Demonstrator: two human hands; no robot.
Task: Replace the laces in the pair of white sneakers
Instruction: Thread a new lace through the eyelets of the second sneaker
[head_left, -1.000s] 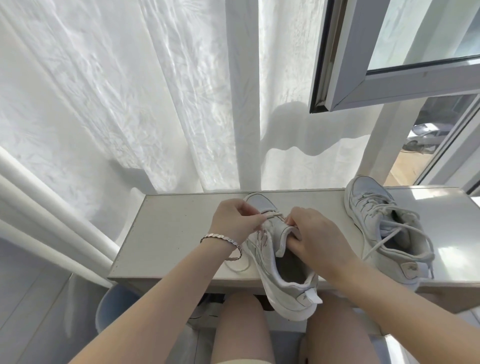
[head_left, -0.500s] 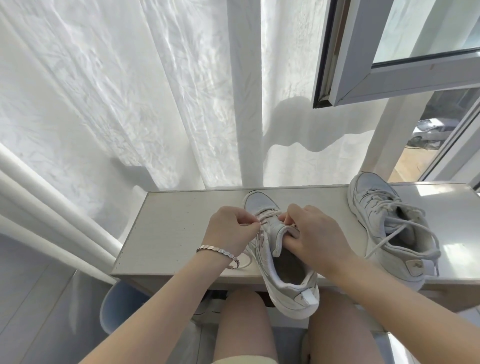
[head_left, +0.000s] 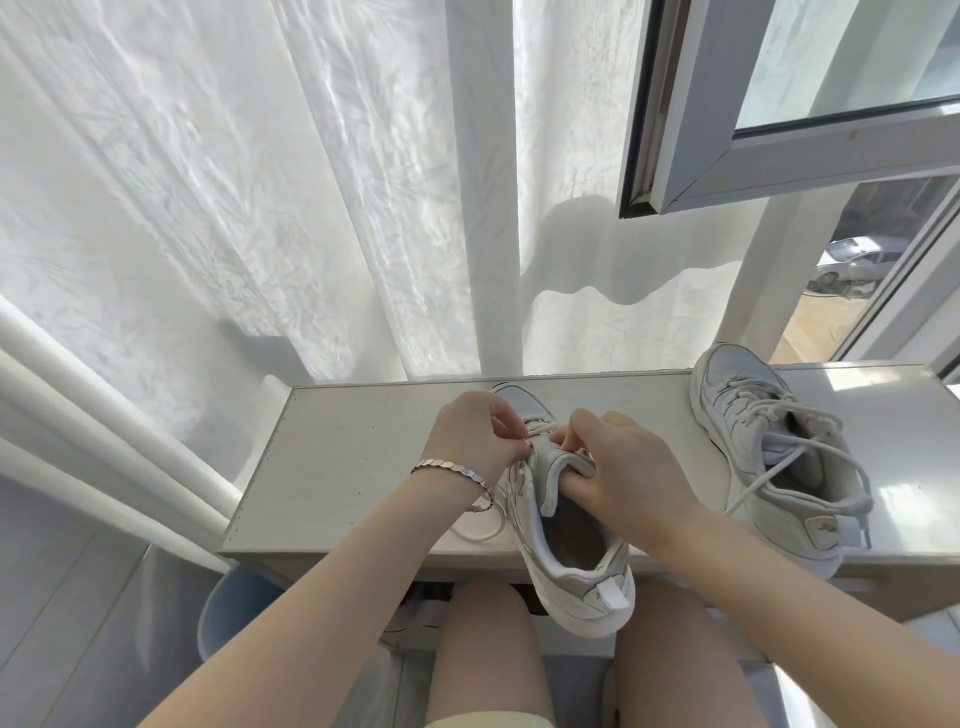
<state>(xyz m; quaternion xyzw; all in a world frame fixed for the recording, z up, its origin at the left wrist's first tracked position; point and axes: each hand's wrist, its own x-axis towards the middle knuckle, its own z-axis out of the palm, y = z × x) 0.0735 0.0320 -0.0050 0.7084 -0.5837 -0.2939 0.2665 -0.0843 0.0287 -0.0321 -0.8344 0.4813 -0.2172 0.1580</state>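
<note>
Fingers (head_left: 503, 423) of my left hand (head_left: 470, 441) pinch the lace (head_left: 540, 428); my right hand (head_left: 623, 483) grips the tongue (head_left: 553, 465). On the white table (head_left: 353, 467), the near sneaker (head_left: 576, 587) overhangs the front edge between my hands, and the laced sneaker (head_left: 753, 441) sits to its right.

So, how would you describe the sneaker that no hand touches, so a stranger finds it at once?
Find the long pale shelf below the curtain. Two white sneakers sit on it; take the right sneaker, at the end under the open window. The middle sneaker is gripped by the left hand and right hand, while this one lies untouched with loose laces.
</note>
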